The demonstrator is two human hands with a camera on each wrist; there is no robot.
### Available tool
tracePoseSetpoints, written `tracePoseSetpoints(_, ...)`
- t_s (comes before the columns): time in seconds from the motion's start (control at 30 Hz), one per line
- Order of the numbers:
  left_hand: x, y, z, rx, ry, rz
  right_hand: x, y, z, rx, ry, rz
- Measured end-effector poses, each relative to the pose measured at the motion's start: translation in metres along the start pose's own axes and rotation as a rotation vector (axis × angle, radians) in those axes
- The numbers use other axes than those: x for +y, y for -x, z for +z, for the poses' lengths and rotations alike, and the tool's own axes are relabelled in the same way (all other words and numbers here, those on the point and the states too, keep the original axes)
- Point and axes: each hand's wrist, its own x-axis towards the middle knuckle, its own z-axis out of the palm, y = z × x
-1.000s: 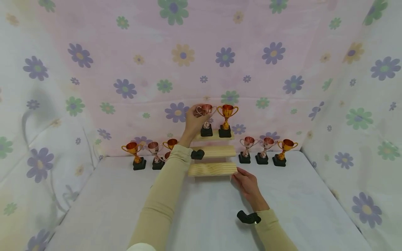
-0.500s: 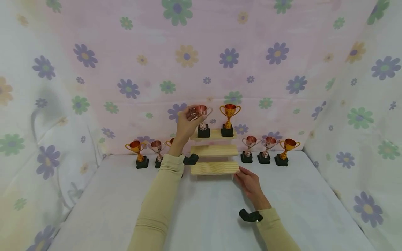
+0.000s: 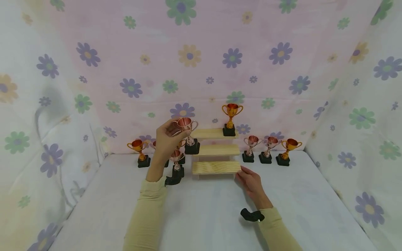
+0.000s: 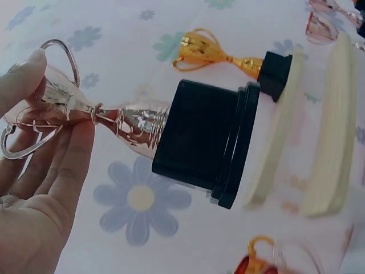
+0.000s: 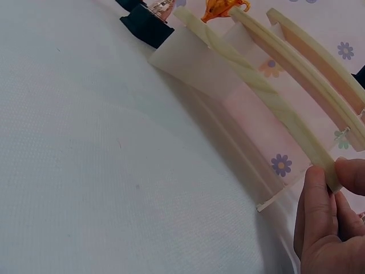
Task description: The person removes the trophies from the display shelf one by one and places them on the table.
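My left hand point(image 3: 168, 139) grips a rose-gold trophy cup point(image 4: 137, 123) by its bowl, thumb on one side and fingers on the other. The trophy's black base point(image 3: 192, 146) hangs in the air just left of the wooden three-step stand point(image 3: 216, 167). At the stand's lower right corner, my right hand point(image 3: 250, 183) pinches the end of the bottom step point(image 5: 285, 120) between thumb and fingers. A gold trophy point(image 3: 231, 113) stands upright on the right part of the top step point(image 3: 207, 134).
Left of the stand, a gold trophy point(image 3: 138, 148) and several others stand on the white cloth point(image 3: 207, 216), partly hidden by my left hand. To the right, two rose-gold trophies point(image 3: 249, 150) and a gold trophy point(image 3: 286, 148) form a row. Flowered cloth point(image 3: 201, 42) hangs behind.
My left hand has carried the rose-gold trophy off the top step's left part, leftward and down. The right hand keeps its hold on the bottom step. The head view has shifted slightly.
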Motion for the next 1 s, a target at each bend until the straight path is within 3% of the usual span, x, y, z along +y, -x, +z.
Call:
tracePoseSetpoints(0.3,-0.006,0.031,-0.05,0.051,-0.066,-0.028,0.0,0.0,0.0,0.012,0.021,0.003)
tracePoseSetpoints(0.47,-0.018,0.043,-0.078,0.072,-0.024,0.007,0.001,0.001,0.001,0.01,0.014,-0.001)
tracePoseSetpoints(0.57,-0.029,0.05,-0.092,0.098,-0.013,-0.007,0.0,0.001,0.001,0.008,0.012,-0.004)
tracePoseSetpoints(0.77,-0.048,0.06,-0.108,0.138,-0.09,-0.09,-0.001,0.001,0.0,0.013,0.01,0.002)
tracePoseSetpoints(1.0,-0.072,0.063,-0.119,0.152,-0.154,-0.133,0.0,0.001,0.002,0.016,-0.009,0.009)
